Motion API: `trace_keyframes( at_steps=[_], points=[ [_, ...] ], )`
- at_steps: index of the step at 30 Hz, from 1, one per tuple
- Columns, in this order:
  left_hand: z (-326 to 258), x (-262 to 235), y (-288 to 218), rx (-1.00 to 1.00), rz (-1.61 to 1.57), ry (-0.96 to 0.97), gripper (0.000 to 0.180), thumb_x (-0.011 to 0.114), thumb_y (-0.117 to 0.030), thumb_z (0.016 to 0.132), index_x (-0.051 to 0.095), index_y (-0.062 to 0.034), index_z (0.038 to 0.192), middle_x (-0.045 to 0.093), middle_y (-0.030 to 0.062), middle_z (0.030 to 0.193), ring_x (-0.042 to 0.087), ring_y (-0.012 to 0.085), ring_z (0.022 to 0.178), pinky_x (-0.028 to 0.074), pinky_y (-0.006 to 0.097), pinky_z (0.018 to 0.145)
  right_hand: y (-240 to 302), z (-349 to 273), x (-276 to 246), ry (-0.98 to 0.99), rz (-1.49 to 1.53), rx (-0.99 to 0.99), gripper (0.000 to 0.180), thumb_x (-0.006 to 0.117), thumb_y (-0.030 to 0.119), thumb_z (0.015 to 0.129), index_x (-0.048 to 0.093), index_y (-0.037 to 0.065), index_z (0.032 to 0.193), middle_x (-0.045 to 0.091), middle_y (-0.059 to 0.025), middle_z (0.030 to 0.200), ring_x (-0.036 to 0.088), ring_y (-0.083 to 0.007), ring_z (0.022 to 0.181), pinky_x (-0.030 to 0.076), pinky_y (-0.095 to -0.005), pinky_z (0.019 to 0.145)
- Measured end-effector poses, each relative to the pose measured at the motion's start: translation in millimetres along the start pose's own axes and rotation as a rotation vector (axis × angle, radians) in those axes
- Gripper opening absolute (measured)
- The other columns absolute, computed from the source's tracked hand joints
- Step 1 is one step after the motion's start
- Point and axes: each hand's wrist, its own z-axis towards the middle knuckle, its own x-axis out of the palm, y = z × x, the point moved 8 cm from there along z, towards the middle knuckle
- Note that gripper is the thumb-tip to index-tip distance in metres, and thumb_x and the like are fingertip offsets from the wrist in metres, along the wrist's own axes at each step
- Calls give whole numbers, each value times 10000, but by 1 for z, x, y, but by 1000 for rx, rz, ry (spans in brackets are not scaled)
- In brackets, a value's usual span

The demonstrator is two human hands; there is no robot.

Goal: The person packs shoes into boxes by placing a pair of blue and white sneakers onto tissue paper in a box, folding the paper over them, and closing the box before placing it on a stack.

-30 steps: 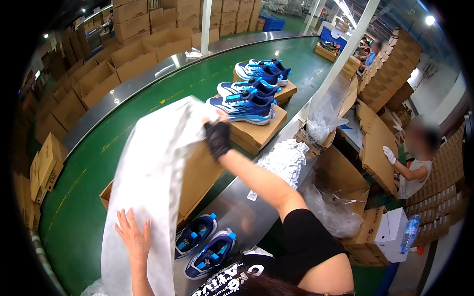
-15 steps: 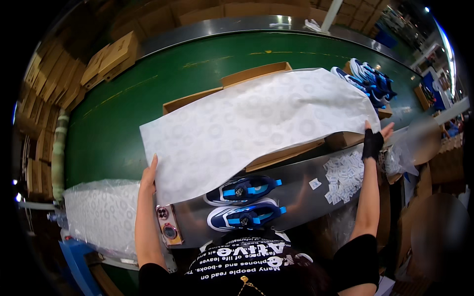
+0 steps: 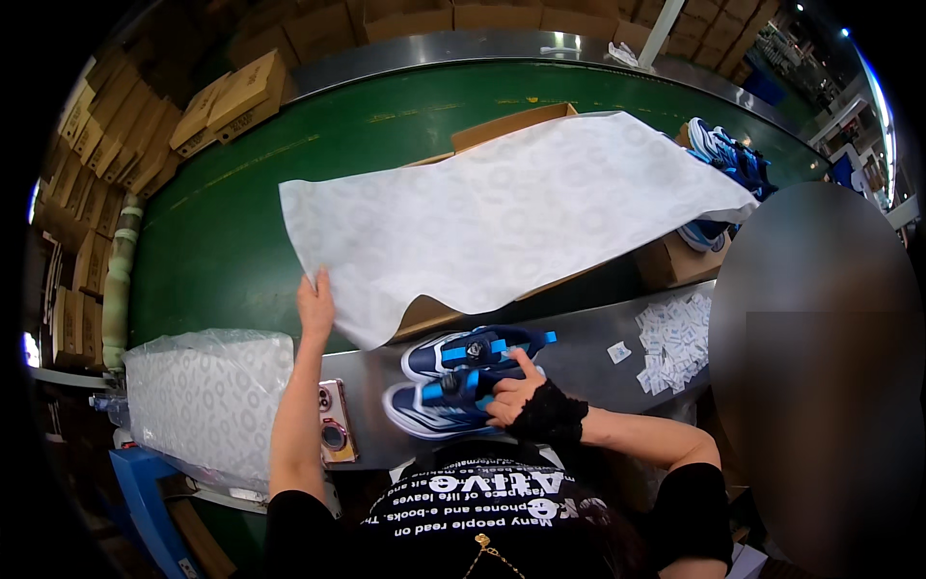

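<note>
My left hand pinches the near left edge of a large white sheet of printed wrapping paper. The sheet lies spread over an open cardboard box, hiding most of it. Wearing a black fingerless glove, my right hand grips the heel end of the nearer navy and light-blue sneaker, whose toe points left. Its mate, another sneaker, sits just beyond on the metal ledge; my index finger reaches toward its heel.
A phone lies left of the sneakers, small white packets to their right. Plastic-wrapped printed paper stands at left. More sneakers are at the far right, near a blurred shape. Stacked cartons line the far left.
My right hand has let go of the paper's right end and come inward to the nearer sneaker, which has shifted left and tilted. The paper has settled lower; my left hand still holds it.
</note>
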Motion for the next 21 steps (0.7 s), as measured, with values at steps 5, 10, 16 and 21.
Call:
trace_keyframes(
  at_steps=[5, 10, 16, 21],
  points=[
    [21, -48, -17, 77, 238, 20, 335, 476, -267, 861, 514, 65, 829, 536, 218, 719, 494, 244, 654, 405, 364, 621, -72, 67, -56, -201, 622, 527, 304, 527, 344, 782, 537, 48, 713, 527, -109, 604, 517, -280, 570, 415, -367, 592],
    [42, -44, -49, 29, -30, 195, 268, 446, -208, 883, 544, 36, 833, 515, 15, 703, 453, 104, 635, 401, 274, 559, -164, 97, 1, -405, -157, 549, 151, 432, 189, 771, 541, 85, 759, 530, -149, 758, 541, -292, 680, 441, -400, 626],
    [26, 32, -95, -137, -731, 444, 241, 495, -219, 872, 487, -41, 1034, 549, 46, 899, 486, 65, 695, 432, 204, 613, -129, 165, 104, 2, -185, 341, 154, 445, 153, 763, 559, 53, 786, 548, -141, 789, 521, -290, 761, 394, -469, 733],
    [12, 122, -52, -246, -686, 666, 341, 465, -255, 880, 492, -1, 1107, 548, 121, 1014, 529, 178, 872, 435, 303, 761, -125, 130, 53, 26, -334, 465, 143, 463, 150, 765, 562, 54, 800, 558, -136, 829, 510, -294, 825, 363, -504, 783]
  ],
)
